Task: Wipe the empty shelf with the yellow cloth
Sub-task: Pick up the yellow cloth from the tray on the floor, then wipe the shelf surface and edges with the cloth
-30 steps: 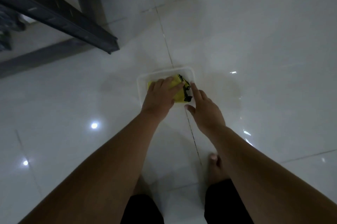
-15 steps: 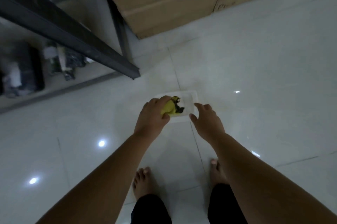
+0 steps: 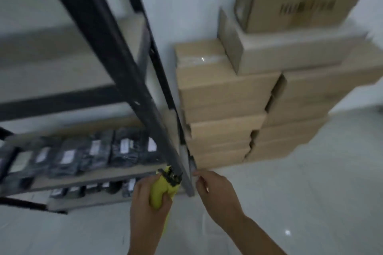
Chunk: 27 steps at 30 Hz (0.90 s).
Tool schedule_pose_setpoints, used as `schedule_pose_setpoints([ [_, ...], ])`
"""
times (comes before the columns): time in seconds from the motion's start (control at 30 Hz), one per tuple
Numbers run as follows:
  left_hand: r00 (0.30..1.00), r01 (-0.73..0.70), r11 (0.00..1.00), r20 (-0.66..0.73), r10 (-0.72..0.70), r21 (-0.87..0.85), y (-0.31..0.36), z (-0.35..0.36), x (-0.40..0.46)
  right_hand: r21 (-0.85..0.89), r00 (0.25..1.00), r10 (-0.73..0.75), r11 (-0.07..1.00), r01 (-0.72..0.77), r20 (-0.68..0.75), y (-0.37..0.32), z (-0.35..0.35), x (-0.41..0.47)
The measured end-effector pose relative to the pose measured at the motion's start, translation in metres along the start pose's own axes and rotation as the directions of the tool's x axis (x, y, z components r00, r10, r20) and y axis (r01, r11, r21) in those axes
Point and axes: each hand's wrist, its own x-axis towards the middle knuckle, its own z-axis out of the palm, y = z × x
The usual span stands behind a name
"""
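My left hand (image 3: 148, 203) is closed around the bunched yellow cloth (image 3: 160, 190), which has a dark trim at its top end. It is held in the air in front of the black metal shelving rack (image 3: 116, 64), near the rack's lower right corner post. My right hand (image 3: 217, 194) hovers just right of that post with fingers loosely spread and nothing in it. A bare, pale shelf board (image 3: 58, 80) sits in the upper part of the rack at the left. The view is blurred.
The rack's lower shelves hold several dark packets with white labels (image 3: 93, 153). A stack of brown cardboard boxes (image 3: 259, 99) stands against the white wall right of the rack. Glossy white floor tiles (image 3: 300, 203) lie below and to the right.
The cloth has been lifted out of the white tray on the floor by my left hand. The view has swung up from the floor to the rack and boxes; the tray is out of sight.
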Motion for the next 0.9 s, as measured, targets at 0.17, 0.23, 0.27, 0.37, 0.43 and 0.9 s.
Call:
schedule_pose_setpoints([
  [0.17, 0.976, -0.157, 0.980, -0.172, 0.135, -0.125, 0.075, -0.123, 0.032, 0.057, 0.962, -0.173, 0.980, 0.189, -0.212, -0.141, -0.059, 0.021],
  [0.23, 0.948, -0.255, 0.954, -0.234, 0.214, -0.159, 0.099, -0.164, 0.046, 0.066, 0.926, -0.238, 0.961, 0.267, -0.293, -0.192, -0.073, 0.031],
  [0.27, 0.933, -0.303, 0.939, -0.251, 0.258, -0.164, 0.110, -0.179, 0.054, 0.067, 0.906, -0.255, 0.953, 0.294, -0.338, -0.212, -0.079, 0.038],
  [0.37, 0.875, -0.440, 0.886, -0.292, 0.386, -0.148, 0.138, -0.222, 0.078, 0.033, 0.806, -0.302, 0.929, 0.369, -0.509, -0.265, -0.096, 0.054],
  [0.43, 0.831, -0.519, 0.844, -0.311, 0.460, -0.138, 0.153, -0.247, 0.095, 0.013, 0.711, -0.327, 0.904, 0.427, -0.623, -0.294, -0.105, 0.061],
  [0.9, 0.796, -0.596, 0.791, -0.226, 0.561, -0.137, 0.164, -0.245, 0.180, -0.095, 0.557, -0.406, 0.859, 0.503, -0.724, -0.310, -0.109, 0.137],
])
